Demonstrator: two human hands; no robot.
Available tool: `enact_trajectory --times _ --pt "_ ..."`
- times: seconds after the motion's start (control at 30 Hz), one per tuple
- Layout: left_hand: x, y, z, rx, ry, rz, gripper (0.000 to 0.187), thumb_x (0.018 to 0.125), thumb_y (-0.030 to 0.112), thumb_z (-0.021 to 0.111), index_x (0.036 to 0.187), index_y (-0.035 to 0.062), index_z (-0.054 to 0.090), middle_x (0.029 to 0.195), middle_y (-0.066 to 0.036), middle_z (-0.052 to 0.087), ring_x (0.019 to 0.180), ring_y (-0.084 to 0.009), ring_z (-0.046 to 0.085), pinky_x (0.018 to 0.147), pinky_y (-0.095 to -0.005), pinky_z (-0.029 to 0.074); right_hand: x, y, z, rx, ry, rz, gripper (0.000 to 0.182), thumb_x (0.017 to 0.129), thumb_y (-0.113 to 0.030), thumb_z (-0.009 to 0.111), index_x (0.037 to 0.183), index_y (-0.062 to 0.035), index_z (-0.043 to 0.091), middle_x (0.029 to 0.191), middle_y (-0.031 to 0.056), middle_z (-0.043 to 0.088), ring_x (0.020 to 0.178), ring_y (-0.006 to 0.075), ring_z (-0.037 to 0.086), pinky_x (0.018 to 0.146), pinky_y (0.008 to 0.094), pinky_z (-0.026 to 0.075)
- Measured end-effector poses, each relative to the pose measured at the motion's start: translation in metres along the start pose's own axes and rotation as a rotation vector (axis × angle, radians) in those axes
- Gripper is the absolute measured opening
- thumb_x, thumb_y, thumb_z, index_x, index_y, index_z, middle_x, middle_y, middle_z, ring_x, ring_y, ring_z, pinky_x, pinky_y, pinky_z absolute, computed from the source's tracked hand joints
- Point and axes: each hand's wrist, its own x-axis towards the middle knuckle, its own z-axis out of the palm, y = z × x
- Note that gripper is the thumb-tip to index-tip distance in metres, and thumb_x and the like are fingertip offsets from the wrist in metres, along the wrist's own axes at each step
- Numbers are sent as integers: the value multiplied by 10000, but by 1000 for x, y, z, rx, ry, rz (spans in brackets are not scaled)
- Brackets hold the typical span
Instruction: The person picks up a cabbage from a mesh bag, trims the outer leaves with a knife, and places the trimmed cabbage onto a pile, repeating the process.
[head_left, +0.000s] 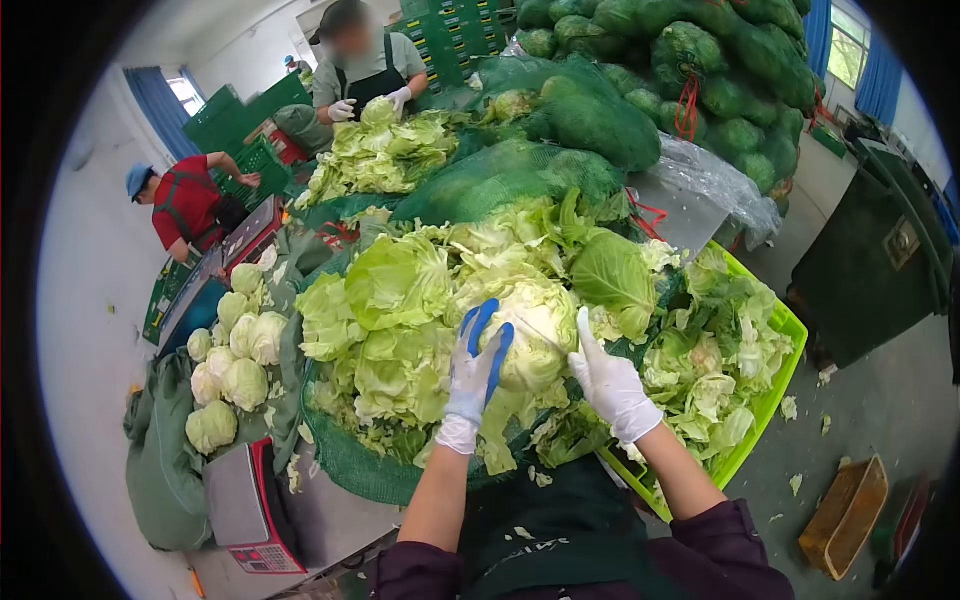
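Observation:
A pale cabbage head (536, 330) rests on a heap of loose green leaves (400, 290) in the middle of the view. My left hand (476, 370), in a white glove with blue on the fingers, touches its left side with fingers spread. On the other side, my right hand (608, 378), gloved in white, lies against the cabbage with its fingers extended. A greener cabbage (612, 275) sits just behind and to the right. Trimmed leaves fill a bright lime-green crate (790, 345) at the right.
Peeled cabbages (245, 350) lie at the left, above a red-edged scale (250, 510). One person (365, 70) stands across the heap, another (195, 200) at the far left. Netted cabbage sacks (690, 80) are piled behind. A dark bin (870, 250) stands right.

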Motion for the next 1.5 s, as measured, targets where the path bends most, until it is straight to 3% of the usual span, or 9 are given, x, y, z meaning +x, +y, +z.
enact_trajectory --times 0.27,0.73,0.77,0.83,0.9,0.97,1.1,1.4,1.5 --pt "-9 5 19 241 97 286 335 862 52 633 1182 -15 561 1216 -134 556 1129 -223 512 976 -306 394 16 2 6 -127 13 -14 647 962 -371 449 1463 -62 181 650 159 619 547 356 602 516 440 477" --pt "5 -10 38 309 170 173 394 855 232 648 1186 30 580 1192 -168 566 1141 -315 504 977 -380 390 48 42 34 -87 300 29 501 994 -375 356 1435 -138 327 710 221 620 628 366 619 593 438 493" --pt "-2 -13 40 307 135 235 398 846 229 653 1187 36 582 1198 -169 562 1159 -317 490 982 -381 386 48 38 -3 504 73 653 701 971 -564 153 1051 -20 589 800 246 642 703 392 633 700 457 504" --pt "-14 -9 41 109 26 274 397 835 211 660 1191 51 586 1220 -171 551 1217 -320 441 1008 -381 368 64 107 26 196 204 307 739 970 -566 158 1001 16 613 858 271 644 755 410 635 713 457 505" --pt "-22 -9 43 223 78 250 391 830 177 665 1193 51 586 1261 -167 524 1247 -311 418 1024 -376 356 70 106 27 132 75 384 683 974 -551 209 1132 6 570 858 269 650 772 409 639 710 457 505" --pt "-21 -3 39 160 64 208 393 834 142 666 1196 23 569 1253 -140 518 1195 -250 457 1001 -345 382 54 72 10 -29 420 417 626 979 -518 267 1309 -18 446 830 262 651 744 393 645 695 463 507" --pt "-11 0 37 218 48 214 441 829 168 668 1245 61 567 1299 -167 494 1252 -310 414 1026 -377 355 20 -6 -35 -69 -3 164 612 976 -490 320 1426 -76 296 802 248 650 739 405 640 672 478 502" --pt "-35 15 50 523 85 369 437 795 228 692 1194 67 617 1275 -184 516 1231 -358 418 1061 -431 307 78 66 7 6 148 233 497 989 -435 319 1095 -43 606 989 253 634 953 410 599 815 477 463" --pt "-38 13 46 163 69 250 443 793 154 691 1209 36 595 1281 -157 476 1222 -298 432 1034 -409 372 81 76 15 99 198 123 500 986 -450 317 1082 -37 580 926 266 639 903 430 600 807 491 470"
